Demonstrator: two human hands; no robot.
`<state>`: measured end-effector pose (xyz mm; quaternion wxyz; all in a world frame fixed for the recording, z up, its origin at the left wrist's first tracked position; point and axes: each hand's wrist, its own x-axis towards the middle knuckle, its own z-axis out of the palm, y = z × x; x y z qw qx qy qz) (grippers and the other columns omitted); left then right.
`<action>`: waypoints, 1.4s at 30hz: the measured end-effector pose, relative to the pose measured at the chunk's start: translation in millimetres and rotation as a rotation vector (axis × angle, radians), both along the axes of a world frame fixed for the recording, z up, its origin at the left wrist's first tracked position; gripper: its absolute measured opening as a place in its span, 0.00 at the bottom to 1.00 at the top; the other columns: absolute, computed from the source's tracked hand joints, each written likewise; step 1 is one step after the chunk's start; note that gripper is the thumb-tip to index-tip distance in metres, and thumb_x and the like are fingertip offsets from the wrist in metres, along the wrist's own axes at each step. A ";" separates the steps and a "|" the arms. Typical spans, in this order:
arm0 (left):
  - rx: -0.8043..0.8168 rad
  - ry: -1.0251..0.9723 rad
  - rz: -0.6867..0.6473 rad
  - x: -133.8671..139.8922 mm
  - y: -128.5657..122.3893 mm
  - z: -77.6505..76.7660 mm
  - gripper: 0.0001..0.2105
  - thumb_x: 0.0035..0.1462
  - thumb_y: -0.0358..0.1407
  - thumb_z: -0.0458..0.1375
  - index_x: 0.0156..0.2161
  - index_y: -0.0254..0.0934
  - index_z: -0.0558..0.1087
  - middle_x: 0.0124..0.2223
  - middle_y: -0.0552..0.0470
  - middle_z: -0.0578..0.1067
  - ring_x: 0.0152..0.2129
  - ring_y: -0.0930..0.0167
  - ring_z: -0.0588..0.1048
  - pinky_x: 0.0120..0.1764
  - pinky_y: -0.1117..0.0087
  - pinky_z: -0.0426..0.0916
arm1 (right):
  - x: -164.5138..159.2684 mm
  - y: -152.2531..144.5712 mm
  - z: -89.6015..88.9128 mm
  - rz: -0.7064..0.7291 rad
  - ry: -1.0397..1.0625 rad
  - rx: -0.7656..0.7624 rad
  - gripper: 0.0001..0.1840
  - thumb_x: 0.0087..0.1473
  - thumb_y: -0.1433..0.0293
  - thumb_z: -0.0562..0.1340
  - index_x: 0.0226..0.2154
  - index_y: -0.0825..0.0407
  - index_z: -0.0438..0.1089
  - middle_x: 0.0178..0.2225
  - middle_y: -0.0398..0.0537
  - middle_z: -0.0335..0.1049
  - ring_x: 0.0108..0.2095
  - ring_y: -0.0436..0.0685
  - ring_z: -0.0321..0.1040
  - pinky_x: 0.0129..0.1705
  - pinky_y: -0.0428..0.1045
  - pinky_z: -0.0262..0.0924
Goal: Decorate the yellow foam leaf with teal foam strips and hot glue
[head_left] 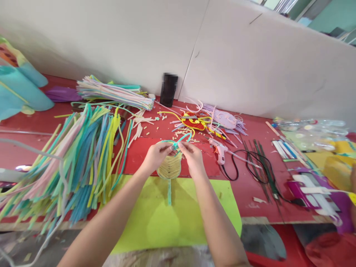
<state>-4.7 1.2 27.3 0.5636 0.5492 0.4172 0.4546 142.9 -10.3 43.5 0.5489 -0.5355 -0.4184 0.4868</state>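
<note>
A turquoise pipe cleaner [187, 135], bent into a loop on its right side, is pinched between my two hands. My left hand [156, 156] grips it with thumb and forefinger; close beside it, my right hand [191, 155] pinches it too. Just below the fingertips lies a rounded beige-yellow piece [169, 170] made of rows of pipe cleaner with a pale green edge. Its straight green stem [169, 193] points toward me over a yellow-green sheet [194, 230]. My hands partly cover the top of this piece.
A large heap of coloured pipe cleaners [83, 155] spreads at left, with another bundle [114, 92] behind. A phone [168, 90] leans on the wall. Yellow and lilac pieces [222, 118] lie beyond my hands. A glue gun [220, 151] with a black cord and a power strip [314, 191] are at right.
</note>
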 end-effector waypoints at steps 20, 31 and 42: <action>0.103 0.061 -0.015 -0.3 -2.1 3.8 0.15 0.58 0.44 0.52 0.39 0.34 0.74 0.34 0.49 0.78 0.31 0.69 0.78 0.39 0.67 0.73 | 1.5 0.8 0.8 -0.013 0.071 0.027 0.15 0.40 0.57 0.69 0.27 0.50 0.74 0.21 0.38 0.64 0.21 0.46 0.53 0.23 0.44 0.47; 0.079 0.035 0.094 -1.1 -0.9 1.4 0.11 0.52 0.40 0.60 0.38 0.35 0.74 0.34 0.51 0.78 0.30 0.71 0.77 0.39 0.69 0.73 | 0.1 -1.8 -2.0 0.007 0.073 0.005 0.15 0.41 0.58 0.69 0.28 0.51 0.73 0.26 0.41 0.69 0.25 0.47 0.60 0.25 0.43 0.52; 0.110 -0.005 0.040 -1.5 -2.9 3.7 0.12 0.52 0.36 0.59 0.43 0.36 0.75 0.39 0.49 0.79 0.35 0.70 0.77 0.43 0.66 0.72 | 2.0 -2.3 -0.8 0.064 0.022 0.052 0.14 0.43 0.59 0.68 0.31 0.50 0.71 0.30 0.43 0.73 0.32 0.52 0.68 0.34 0.47 0.62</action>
